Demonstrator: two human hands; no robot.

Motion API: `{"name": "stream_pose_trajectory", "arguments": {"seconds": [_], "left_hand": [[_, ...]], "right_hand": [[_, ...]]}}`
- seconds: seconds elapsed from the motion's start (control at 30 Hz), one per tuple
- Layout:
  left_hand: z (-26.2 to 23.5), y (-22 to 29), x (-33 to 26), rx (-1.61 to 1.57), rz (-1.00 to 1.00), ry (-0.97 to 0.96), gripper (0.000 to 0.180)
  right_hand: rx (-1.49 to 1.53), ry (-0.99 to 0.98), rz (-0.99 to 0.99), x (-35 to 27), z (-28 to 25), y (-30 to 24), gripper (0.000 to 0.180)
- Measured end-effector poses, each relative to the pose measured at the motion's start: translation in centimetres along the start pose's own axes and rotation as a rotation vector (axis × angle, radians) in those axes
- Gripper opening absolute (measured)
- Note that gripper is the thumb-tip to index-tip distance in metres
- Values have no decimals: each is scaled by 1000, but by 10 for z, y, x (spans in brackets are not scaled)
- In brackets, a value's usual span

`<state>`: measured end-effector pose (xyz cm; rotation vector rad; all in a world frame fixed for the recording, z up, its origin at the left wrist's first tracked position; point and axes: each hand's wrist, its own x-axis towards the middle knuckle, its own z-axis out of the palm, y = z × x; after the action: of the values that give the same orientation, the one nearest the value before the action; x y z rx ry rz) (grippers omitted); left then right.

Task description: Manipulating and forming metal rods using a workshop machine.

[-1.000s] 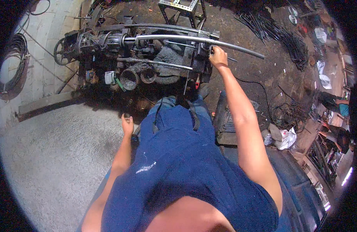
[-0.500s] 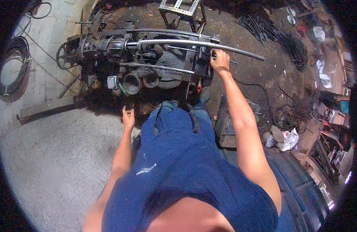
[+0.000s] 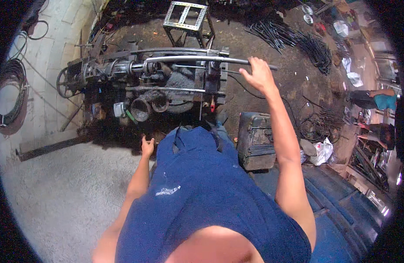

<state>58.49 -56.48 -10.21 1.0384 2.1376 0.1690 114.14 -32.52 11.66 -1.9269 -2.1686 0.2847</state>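
A long, pale metal bar [image 3: 189,58] lies lengthwise across a greasy black machine [image 3: 180,81] in front of me, its free end jutting out to the right. Over that end is my right hand [image 3: 260,76], arm outstretched; its fingers reach across the bar and its thumb is spread apart on the near side. Whether the fingers press on the bar is hard to tell. My left hand [image 3: 147,147] hangs low beside my dark blue shirt, fingers loosely bent and apart, holding nothing. Nearest to it is the machine's dark underside.
A handwheel [image 3: 65,82] is at the machine's left end. Behind stands a perforated metal stand [image 3: 184,15]. Bundles of dark rods [image 3: 313,50] lie on the floor at the far right. A dark metal box [image 3: 256,140] sits right of my legs; a coiled cable [image 3: 11,96] is at far left.
My right hand has left the machine's right end and moved right, opening over the bar's free end. My left hand stays low. The view has shifted slightly.
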Motion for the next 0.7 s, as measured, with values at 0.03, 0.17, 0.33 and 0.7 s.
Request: {"name": "stream_pose_trajectory", "arguments": {"seconds": [0.03,0.17,0.33,0.7], "left_hand": [[1,2,4,28,3,-18,73],[-9,32,11,-58,37,-47,73],[-14,28,9,-128,29,-17,75],[2,-67,-15,-380,-201,-3,71]], "right_hand": [[9,-14,16,-9,-1,-6,48],[-88,-482,314,-51,-35,-98,38],[267,-540,-18,-18,7,-190,33],[351,232,210,190,-10,-99,51]]}}
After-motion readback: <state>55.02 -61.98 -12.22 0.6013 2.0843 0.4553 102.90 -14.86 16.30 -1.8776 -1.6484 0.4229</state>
